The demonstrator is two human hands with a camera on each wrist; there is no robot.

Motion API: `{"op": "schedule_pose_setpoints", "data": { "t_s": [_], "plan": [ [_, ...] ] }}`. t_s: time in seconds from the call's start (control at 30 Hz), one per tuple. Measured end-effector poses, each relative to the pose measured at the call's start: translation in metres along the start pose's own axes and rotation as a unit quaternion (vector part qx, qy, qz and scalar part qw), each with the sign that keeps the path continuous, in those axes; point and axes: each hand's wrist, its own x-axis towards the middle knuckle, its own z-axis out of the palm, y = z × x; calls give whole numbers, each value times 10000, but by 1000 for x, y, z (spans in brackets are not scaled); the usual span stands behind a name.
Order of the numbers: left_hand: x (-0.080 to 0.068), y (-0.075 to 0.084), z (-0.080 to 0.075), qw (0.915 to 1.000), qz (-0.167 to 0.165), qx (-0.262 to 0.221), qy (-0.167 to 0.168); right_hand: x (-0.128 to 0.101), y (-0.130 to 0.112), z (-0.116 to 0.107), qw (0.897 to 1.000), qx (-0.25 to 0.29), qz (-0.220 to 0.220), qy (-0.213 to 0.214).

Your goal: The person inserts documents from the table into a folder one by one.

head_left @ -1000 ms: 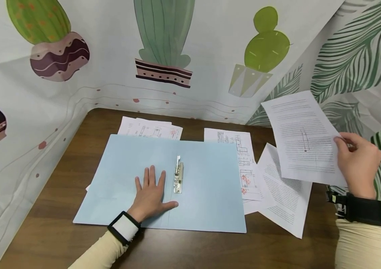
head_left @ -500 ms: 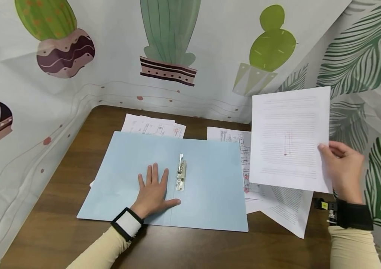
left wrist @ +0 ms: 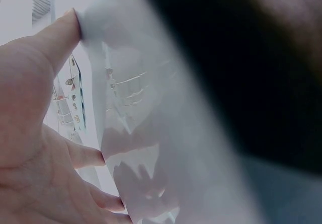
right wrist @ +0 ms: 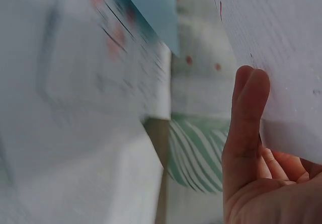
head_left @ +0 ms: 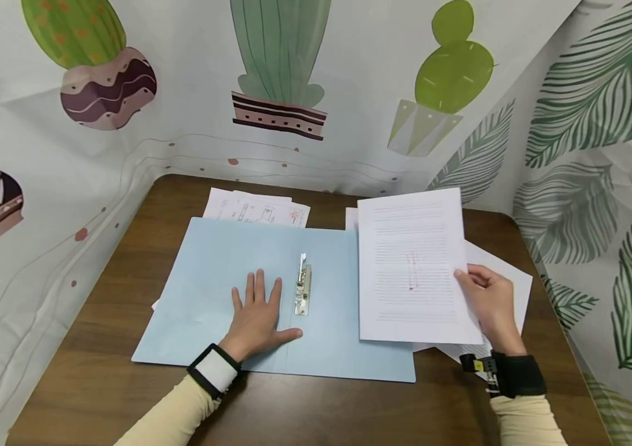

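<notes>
Left hand: your left hand (head_left: 257,313) lies flat with straight, spread fingers on the left half of the open blue folder (head_left: 210,291), just left of centre frame; it grasps nothing, only presses down.
Right hand: your right hand (head_left: 488,303) pinches the right edge of a printed sheet (head_left: 410,266), thumb on top and fingers underneath, right of centre in the head view. The right wrist view shows the thumb (right wrist: 246,118) against the paper.
Sheet: it hangs over the folder's right half and the papers beyond; whether it touches the folder you cannot tell.
Folder: it lies open across the middle of the brown table (head_left: 98,396), with a metal clip (head_left: 302,288) on its spine, just right of your left hand.
Other papers: loose pages (head_left: 260,210) stick out past the folder's upper edge, and more sheets (head_left: 507,279) lie under your right hand.
Backdrop: a cactus-print cloth (head_left: 293,93) fills the upper frame.
</notes>
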Motion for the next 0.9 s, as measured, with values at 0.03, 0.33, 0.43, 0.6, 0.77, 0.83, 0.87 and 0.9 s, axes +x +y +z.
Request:
{"op": "schedule_pose_setpoints", "data": {
  "t_s": [0.03,0.33,0.43,0.6,0.77,0.83,0.87,0.9],
  "plan": [
    [0,0,0,10000,6,1,13,-4,1,6,9999,-86,16,-92],
    [-1,3,-3,10000,-4,21,-17,-31,2,49,9970,-13,165,-752],
    [-1,3,-3,10000,8,31,-6,-37,1,59,9963,112,229,-818],
    [-1,3,-2,10000,13,8,49,-43,5,72,9946,339,279,-940],
    [-1,2,-1,9999,18,5,128,-50,6,82,9935,404,343,-1009],
    [-1,2,-1,9999,20,30,114,-53,5,86,9930,430,409,-1022],
    [-1,2,-1,9999,19,38,98,-54,4,87,9927,460,441,-1028],
    [0,2,-1,10000,17,56,67,-55,4,88,9924,483,472,-1031]
  ]
}}
